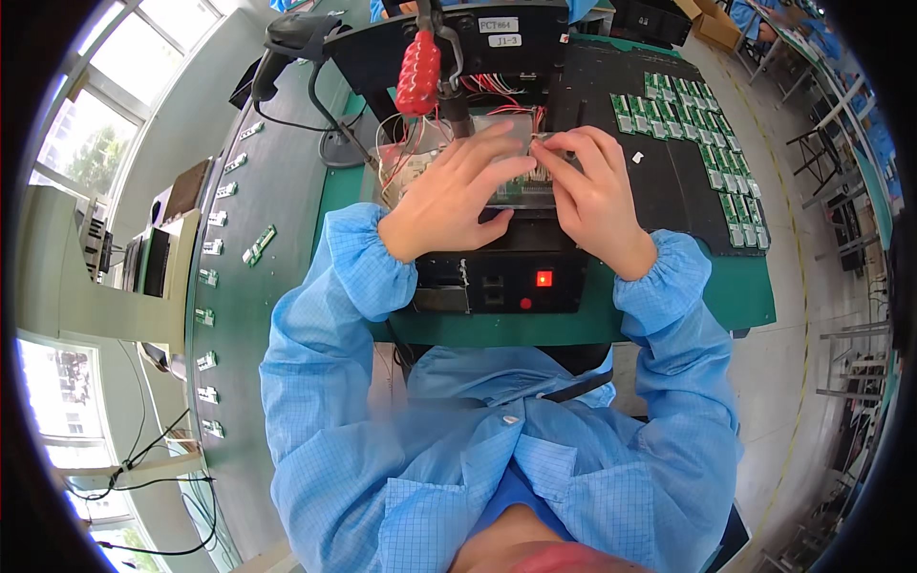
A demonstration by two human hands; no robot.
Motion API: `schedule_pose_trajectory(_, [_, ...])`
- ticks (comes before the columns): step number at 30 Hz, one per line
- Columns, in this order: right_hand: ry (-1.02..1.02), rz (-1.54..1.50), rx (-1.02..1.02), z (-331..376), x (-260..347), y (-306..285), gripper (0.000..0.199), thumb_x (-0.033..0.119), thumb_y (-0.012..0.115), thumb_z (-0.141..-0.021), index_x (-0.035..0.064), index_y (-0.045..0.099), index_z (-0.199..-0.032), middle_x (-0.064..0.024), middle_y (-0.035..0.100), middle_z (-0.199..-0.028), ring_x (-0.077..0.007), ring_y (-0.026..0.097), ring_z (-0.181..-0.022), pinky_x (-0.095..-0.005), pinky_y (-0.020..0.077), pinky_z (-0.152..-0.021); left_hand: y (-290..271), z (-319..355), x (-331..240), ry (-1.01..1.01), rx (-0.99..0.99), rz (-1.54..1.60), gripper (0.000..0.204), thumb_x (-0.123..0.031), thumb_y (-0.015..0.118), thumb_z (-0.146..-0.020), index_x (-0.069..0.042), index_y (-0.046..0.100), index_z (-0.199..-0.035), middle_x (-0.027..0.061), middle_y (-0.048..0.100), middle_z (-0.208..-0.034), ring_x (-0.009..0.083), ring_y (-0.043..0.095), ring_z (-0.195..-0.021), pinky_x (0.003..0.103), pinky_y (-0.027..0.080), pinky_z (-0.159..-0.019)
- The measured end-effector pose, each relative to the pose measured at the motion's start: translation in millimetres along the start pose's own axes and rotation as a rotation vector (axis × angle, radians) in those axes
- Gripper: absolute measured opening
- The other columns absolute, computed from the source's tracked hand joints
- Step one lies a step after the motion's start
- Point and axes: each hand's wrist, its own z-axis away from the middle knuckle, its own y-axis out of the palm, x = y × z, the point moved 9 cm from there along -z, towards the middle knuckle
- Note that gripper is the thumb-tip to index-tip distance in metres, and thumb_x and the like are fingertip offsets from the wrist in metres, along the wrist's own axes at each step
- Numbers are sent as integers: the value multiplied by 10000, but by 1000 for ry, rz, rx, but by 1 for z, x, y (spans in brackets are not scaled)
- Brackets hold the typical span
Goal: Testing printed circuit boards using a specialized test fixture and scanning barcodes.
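Fingers (pixel 497 153) of the left hand (pixel 454 196) lie spread and flat across the clear plastic cover plate (pixel 511 129) of a black test fixture (pixel 497 272), the thumb tucked beneath toward the fixture's front. Across from them, the right hand (pixel 597 191) curls its fingertips (pixel 559 153) down onto the narrow green circuit board (pixel 521 191) seated under that plate; whether they pinch the board or only press on it I cannot tell, since the knuckles hide the contact. Both hands meet over the middle of the fixture, almost touching each other, and both wrists come out of light blue elastic-cuffed sleeves (pixel 358 253).

On the fixture's front face a small red square light (pixel 543 278) glows, with a round red button (pixel 525 304) just below and to its left. Behind the hands stands a red ribbed lever handle (pixel 418 72), upright, with bundled red and white wires (pixel 401 143) beside it. To the person's right a black mat (pixel 659 181) carries rows of small green circuit boards (pixel 712 143) laid side by side. To the left, on the green workbench (pixel 277 286), a black handheld barcode scanner (pixel 287 43) rests on its stand, and a line of small green modules (pixel 210 315) runs along the bench's far-left edge, well apart from the hands.
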Motion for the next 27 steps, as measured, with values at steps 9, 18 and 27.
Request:
schedule_pose_trajectory(9, [2,0,13,-1,-2,0,413,-46,676,-722,32,734,-1123,-42,638,-1144,-282,575,-1121,-414,469,-927,-4,1,14,-126,-41,163,725,-81,808,-728,-105,505,-1386,176,539,-1385,398,488,-1372,495,446,-1087])
schedule_pose_trajectory(18, [-4,-5,9,-2,-1,-2,400,-41,676,-727,28,734,-1116,-42,629,-1134,-285,575,-1119,-412,473,-913,-2,3,13,-102,-38,175,677,-67,797,-761,-73,493,-1367,174,555,-1362,398,529,-1334,472,477,-1057])
schedule_pose_trajectory(27, [0,-1,9,-2,-1,-2,389,-36,679,-731,25,733,-1112,-43,623,-1127,-281,575,-1114,-407,475,-908,-7,1,3,5,-67,125,744,-77,828,-723,-72,476,-1378,193,543,-1367,420,500,-1349,485,457,-1093])
